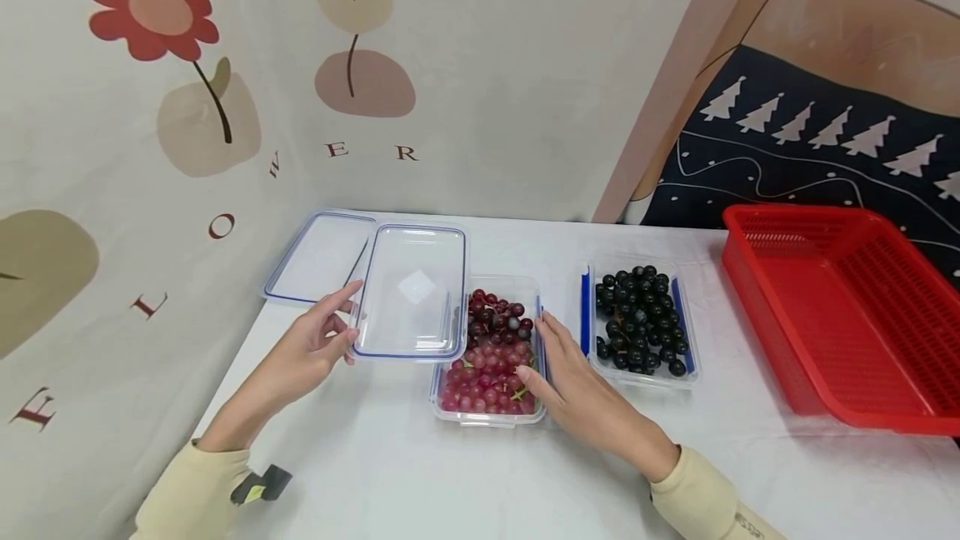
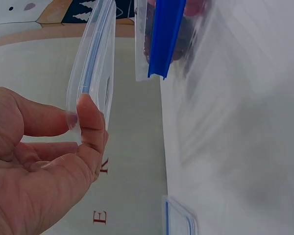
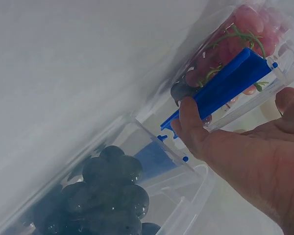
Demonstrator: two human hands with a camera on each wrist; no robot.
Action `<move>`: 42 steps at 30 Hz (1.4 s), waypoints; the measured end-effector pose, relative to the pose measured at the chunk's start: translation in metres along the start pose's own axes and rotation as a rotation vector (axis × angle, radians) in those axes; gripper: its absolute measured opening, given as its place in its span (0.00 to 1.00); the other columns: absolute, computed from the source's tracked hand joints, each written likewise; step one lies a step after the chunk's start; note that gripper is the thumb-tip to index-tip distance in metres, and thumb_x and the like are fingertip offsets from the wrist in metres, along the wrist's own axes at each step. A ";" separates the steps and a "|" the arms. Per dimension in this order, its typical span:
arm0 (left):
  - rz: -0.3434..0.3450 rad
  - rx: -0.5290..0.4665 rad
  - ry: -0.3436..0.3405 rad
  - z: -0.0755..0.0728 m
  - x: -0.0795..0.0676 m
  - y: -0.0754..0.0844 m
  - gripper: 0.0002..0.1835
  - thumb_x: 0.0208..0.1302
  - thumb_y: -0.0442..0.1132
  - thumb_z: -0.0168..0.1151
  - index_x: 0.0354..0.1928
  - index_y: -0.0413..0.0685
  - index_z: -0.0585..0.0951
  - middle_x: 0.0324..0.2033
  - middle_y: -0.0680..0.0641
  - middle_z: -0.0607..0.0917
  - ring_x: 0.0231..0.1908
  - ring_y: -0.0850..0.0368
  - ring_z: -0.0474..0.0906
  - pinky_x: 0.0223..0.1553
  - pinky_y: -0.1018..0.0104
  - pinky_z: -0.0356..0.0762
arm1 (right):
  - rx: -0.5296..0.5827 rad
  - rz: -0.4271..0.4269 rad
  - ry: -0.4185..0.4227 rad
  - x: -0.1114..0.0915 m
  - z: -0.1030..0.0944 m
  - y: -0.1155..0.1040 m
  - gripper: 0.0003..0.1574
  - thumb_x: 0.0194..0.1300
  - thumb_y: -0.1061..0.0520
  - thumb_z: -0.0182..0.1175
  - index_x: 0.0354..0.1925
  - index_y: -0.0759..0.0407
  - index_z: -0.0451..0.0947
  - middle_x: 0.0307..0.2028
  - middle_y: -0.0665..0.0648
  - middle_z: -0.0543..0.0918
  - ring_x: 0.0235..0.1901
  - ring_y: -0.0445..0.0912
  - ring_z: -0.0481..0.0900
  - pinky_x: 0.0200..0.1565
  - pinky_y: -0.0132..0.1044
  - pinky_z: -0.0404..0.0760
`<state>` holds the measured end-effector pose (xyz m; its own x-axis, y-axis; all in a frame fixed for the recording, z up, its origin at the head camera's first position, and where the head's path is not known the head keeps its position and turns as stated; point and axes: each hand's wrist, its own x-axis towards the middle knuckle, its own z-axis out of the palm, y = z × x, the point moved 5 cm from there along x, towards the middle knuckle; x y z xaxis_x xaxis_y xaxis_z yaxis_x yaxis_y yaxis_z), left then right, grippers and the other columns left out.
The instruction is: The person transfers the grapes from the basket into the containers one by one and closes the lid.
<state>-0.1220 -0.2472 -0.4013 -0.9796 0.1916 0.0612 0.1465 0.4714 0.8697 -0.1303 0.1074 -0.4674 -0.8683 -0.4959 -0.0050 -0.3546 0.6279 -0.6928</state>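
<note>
My left hand [image 1: 300,348] pinches the left edge of a clear lid [image 1: 408,319] with a blue seal, thumb on one face and fingers on the other in the left wrist view. The lid is held above the table, covering part of a clear plastic container [image 1: 487,421] from the head camera. Dark red grapes [image 1: 498,319] fill the back of that container and pinkish grapes [image 1: 487,382] the front. Along its right side rests my right hand [image 1: 596,407], fingers extended, touching the blue side clip [image 3: 230,85] in the right wrist view.
Right of my right hand stands another clear container [image 1: 686,377] of black grapes [image 1: 637,323], its blue side clips hanging down. A red plastic basket [image 1: 806,373] sits at the right. Another blue-rimmed lid [image 1: 318,261] lies at the back left, near the printed wall cloth [image 1: 510,107].
</note>
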 end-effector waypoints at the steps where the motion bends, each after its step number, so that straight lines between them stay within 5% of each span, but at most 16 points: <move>1: -0.005 -0.007 -0.003 0.002 0.001 0.001 0.39 0.76 0.19 0.59 0.84 0.32 0.57 0.61 0.31 0.71 0.37 0.54 0.78 0.30 0.71 0.76 | -0.001 -0.002 0.008 0.000 0.000 0.000 0.55 0.87 0.30 0.44 0.90 0.58 0.37 0.88 0.63 0.37 0.85 0.61 0.41 0.76 0.67 0.57; 20: -0.003 -0.112 -0.085 0.038 0.017 0.019 0.39 0.77 0.19 0.57 0.85 0.34 0.57 0.59 0.33 0.71 0.40 0.49 0.77 0.36 0.67 0.82 | 0.100 -0.061 0.186 0.012 -0.003 -0.007 0.43 0.91 0.50 0.46 0.88 0.65 0.41 0.85 0.69 0.49 0.84 0.60 0.49 0.78 0.62 0.55; 34: 0.010 -0.189 -0.137 0.057 0.020 0.030 0.39 0.76 0.19 0.56 0.85 0.34 0.56 0.58 0.33 0.70 0.40 0.50 0.76 0.38 0.63 0.86 | 0.109 -0.073 0.272 0.014 -0.011 -0.014 0.39 0.92 0.49 0.42 0.86 0.67 0.48 0.78 0.66 0.69 0.80 0.62 0.62 0.76 0.63 0.62; 42: 0.005 -0.210 -0.143 0.063 0.020 0.032 0.39 0.76 0.19 0.56 0.85 0.34 0.57 0.58 0.33 0.69 0.42 0.50 0.75 0.39 0.61 0.86 | 0.282 -0.118 0.332 0.017 -0.019 -0.013 0.34 0.93 0.51 0.40 0.87 0.59 0.50 0.72 0.68 0.77 0.70 0.60 0.78 0.68 0.63 0.74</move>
<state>-0.1286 -0.1742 -0.4026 -0.9471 0.3209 0.0089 0.1051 0.2837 0.9532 -0.1467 0.1018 -0.4447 -0.9081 -0.3065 0.2853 -0.3894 0.3674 -0.8446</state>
